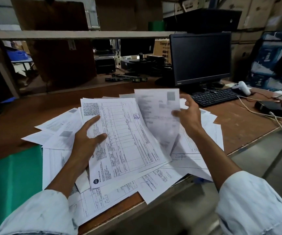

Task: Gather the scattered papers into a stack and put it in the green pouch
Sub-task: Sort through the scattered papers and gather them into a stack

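Note:
Printed white papers (155, 180) lie scattered and overlapping across the brown table (40, 109). My left hand (87, 141) grips a small stack of sheets (125, 141) lifted above the pile, thumb on top of an invoice with a table and a QR code. My right hand (189, 114) pinches a single blurred sheet (158, 112) raised just right of that stack. The green pouch (11, 185) lies flat at the table's front left, partly under the papers' left edge.
A dark monitor (201, 56) stands at the back right with a black keyboard (216, 97) in front. A white controller (241, 87), cables (262, 114) and a black box (270, 107) lie at the right. The table's front edge runs diagonally under the papers. A shelf spans the back.

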{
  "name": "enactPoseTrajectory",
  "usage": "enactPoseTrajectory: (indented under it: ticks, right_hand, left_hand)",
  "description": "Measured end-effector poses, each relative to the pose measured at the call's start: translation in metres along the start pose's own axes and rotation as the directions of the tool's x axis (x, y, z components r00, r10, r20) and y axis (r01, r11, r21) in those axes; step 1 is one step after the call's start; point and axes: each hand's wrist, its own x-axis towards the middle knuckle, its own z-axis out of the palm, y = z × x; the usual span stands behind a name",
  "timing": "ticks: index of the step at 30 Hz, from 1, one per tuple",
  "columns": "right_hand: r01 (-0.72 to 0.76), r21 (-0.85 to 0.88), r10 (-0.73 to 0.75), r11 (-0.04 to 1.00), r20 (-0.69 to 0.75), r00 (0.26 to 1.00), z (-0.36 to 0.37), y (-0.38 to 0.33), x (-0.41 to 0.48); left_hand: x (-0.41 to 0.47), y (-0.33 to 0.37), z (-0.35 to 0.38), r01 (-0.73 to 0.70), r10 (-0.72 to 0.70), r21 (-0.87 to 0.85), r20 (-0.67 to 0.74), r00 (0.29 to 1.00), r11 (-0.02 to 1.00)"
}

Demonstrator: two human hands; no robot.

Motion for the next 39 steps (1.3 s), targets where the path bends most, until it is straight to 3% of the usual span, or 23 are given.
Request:
enactPoseTrajectory:
  ticks: [4, 9, 13, 16, 19, 21, 23, 26, 28, 29, 30, 32, 33, 34, 35, 36, 37, 38, 39]
  right_hand:
    - [0.025, 0.067, -0.022, 0.997, -0.042, 0.999, -0.002, 0.005, 0.002]
    - [0.127, -0.078, -0.111, 0.989, 0.181, 0.977, 0.007, 0.016, -0.018]
    - [0.288, -0.108, -0.276, 0.952, 0.112, 0.954, 0.009, 0.01, -0.021]
    - [0.212, -0.228, -0.19, 0.95, 0.114, 0.975, 0.008, 0.011, -0.011]
    - [0.091, -0.194, -0.027, 0.977, 0.31, 0.95, 0.008, 0.009, -0.012]
    - [0.204, -0.287, -0.08, 0.936, 0.391, 0.917, 0.005, 0.004, -0.013]
    - [0.29, -0.318, -0.193, 0.903, 0.305, 0.933, 0.001, -0.001, -0.007]
    - [0.343, -0.121, -0.345, 0.931, 0.011, 0.939, -0.008, -0.015, 0.002]
    - [0.369, 0.172, -0.355, 0.913, -0.107, 0.929, -0.013, -0.027, 0.008]
    - [0.318, 0.418, -0.298, 0.851, -0.113, 0.948, -0.016, -0.035, 0.011]
    - [0.202, 0.659, -0.223, 0.725, -0.053, 0.973, -0.017, -0.042, 0.012]
    - [-0.101, 0.889, -0.131, 0.447, 0.177, 0.975, -0.015, -0.048, 0.011]
    - [-0.21, 0.881, -0.115, 0.424, 0.282, 0.952, -0.011, -0.047, 0.008]
    - [-0.279, 0.808, -0.087, 0.52, 0.375, 0.923, -0.006, -0.044, 0.004]
    - [-0.281, 0.65, -0.066, 0.706, 0.456, 0.888, 0.0, -0.041, -0.003]
    - [-0.152, 0.375, -0.05, 0.915, 0.477, 0.878, 0.006, -0.034, -0.009]
    - [0.02, 0.111, -0.072, 0.994, 0.479, 0.875, 0.012, -0.027, -0.013]
    - [0.135, -0.044, -0.095, 0.99, 0.497, 0.862, 0.018, -0.019, -0.017]
    - [0.162, -0.073, -0.102, 0.984, 0.517, 0.85, 0.025, -0.013, -0.022]
  left_hand:
    - [0.0, -0.001, -0.001, 0.008, -0.008, -0.026, -0.003, 1.0, 1.0]
    - [0.001, -0.003, -0.002, 0.006, -0.006, -0.021, -0.004, 1.0, 1.0]
    - [0.001, -0.003, -0.001, 0.012, -0.012, -0.032, -0.017, 1.0, 0.999]
    - [0.002, -0.003, -0.002, 0.022, -0.023, -0.043, -0.022, 1.0, 0.999]
    - [0.001, -0.002, -0.001, 0.018, -0.019, -0.042, -0.024, 1.0, 0.999]
    - [0.001, -0.001, -0.001, 0.004, -0.005, -0.024, -0.026, 1.0, 1.0]
    - [0.001, -0.002, -0.001, 0.0, 0.0, -0.013, -0.023, 1.0, 1.0]
    - [0.002, -0.003, -0.002, 0.016, -0.017, -0.029, -0.02, 1.0, 0.999]
    - [0.002, -0.004, -0.002, 0.024, -0.024, -0.032, -0.015, 1.0, 0.999]
    - [0.002, -0.004, -0.002, 0.027, -0.028, -0.035, -0.012, 1.0, 0.999]
    - [0.001, -0.003, -0.001, 0.027, -0.027, -0.035, -0.008, 1.0, 0.999]
    - [0.001, -0.001, 0.001, 0.017, -0.017, -0.007, -0.003, 1.0, 1.0]
    - [0.001, 0.0, 0.001, 0.01, -0.01, 0.028, -0.005, 1.0, 1.0]
    - [0.002, 0.001, 0.001, 0.0, 0.0, 0.059, -0.005, 1.0, 0.998]
    - [0.002, 0.001, 0.001, -0.002, 0.003, 0.074, -0.004, 1.0, 0.997]
    - [0.002, 0.003, 0.001, 0.003, -0.003, 0.066, -0.003, 1.0, 0.998]
    - [0.002, 0.004, 0.001, 0.017, -0.017, 0.045, -0.007, 1.0, 0.999]
    - [0.001, 0.006, 0.003, 0.026, -0.026, 0.021, -0.015, 1.0, 0.999]
    - [-0.002, 0.009, 0.004, 0.04, -0.04, -0.014, -0.027, 0.999, 0.999]
